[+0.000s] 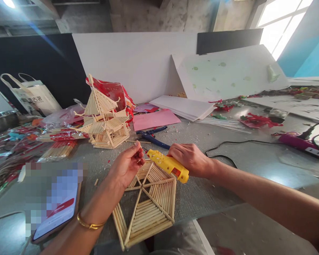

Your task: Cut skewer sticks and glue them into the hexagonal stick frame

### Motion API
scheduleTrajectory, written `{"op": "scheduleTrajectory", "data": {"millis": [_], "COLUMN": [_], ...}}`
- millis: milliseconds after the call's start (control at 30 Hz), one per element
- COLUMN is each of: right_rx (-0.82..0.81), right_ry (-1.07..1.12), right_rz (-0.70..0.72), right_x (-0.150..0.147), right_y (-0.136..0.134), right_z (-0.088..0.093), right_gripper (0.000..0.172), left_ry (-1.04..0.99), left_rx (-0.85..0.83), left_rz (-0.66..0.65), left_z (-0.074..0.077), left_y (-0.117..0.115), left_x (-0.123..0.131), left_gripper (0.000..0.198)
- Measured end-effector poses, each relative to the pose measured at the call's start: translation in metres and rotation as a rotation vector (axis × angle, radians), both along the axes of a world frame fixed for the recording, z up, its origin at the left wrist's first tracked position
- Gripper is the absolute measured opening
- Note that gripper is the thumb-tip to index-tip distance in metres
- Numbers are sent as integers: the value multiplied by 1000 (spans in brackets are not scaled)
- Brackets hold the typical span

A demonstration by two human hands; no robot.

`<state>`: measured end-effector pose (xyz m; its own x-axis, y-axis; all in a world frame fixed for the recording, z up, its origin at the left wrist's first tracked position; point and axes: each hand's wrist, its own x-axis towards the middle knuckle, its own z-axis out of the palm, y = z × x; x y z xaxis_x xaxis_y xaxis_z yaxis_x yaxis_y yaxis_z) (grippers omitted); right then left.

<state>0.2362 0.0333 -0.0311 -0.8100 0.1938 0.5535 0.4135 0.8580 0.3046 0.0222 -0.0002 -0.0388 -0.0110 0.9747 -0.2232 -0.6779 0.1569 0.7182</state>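
My right hand (190, 159) is wrapped round a yellow glue gun (166, 163), its nozzle pointing left. Close to that nozzle, the fingertips of my left hand (130, 161) are pinched on what looks like a thin wooden stick (130, 141), mostly hidden by the fingers. Below both hands, a six-sided panel of wooden sticks (149, 217) lies at the table's front edge. Spokes divide it; some sections are filled with rows of sticks, while others show gaps. My left forearm and hand cover part of its left side.
A pagoda-like stick model (106, 120) stands behind my left hand. Blue-handled pliers (155, 139) lie beyond the glue gun. A phone (58, 209) is at left, near bagged sticks (58, 148). Pink paper (156, 119), white boards (184, 106), a black cable (244, 141) and a purple power strip (300, 143) lie farther out.
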Motion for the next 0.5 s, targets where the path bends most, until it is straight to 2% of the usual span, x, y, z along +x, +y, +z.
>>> {"op": "scheduleTrajectory", "data": {"millis": [200, 300, 367, 433, 500], "right_rx": [108, 83, 19, -65, -141], "right_ry": [-42, -79, -96, -93, -67], "right_rz": [-22, -89, -234, -467, -707], "right_x": [0, 3, 9, 20, 36], "right_y": [1, 8, 17, 31, 48], "right_z": [-1, -2, -1, 2, 7], "right_gripper": [30, 27, 20, 13, 15], "left_ry": [-29, -34, -8, 76, 229], "left_rx": [8, 44, 69, 112, 182], "left_rz": [-2, -3, -3, -23, -88], "left_z": [2, 4, 6, 9, 13], "left_y": [0, -1, -2, -5, -9], "left_x": [-2, -3, -5, -8, -12], "left_gripper": [15, 17, 18, 18, 20]}}
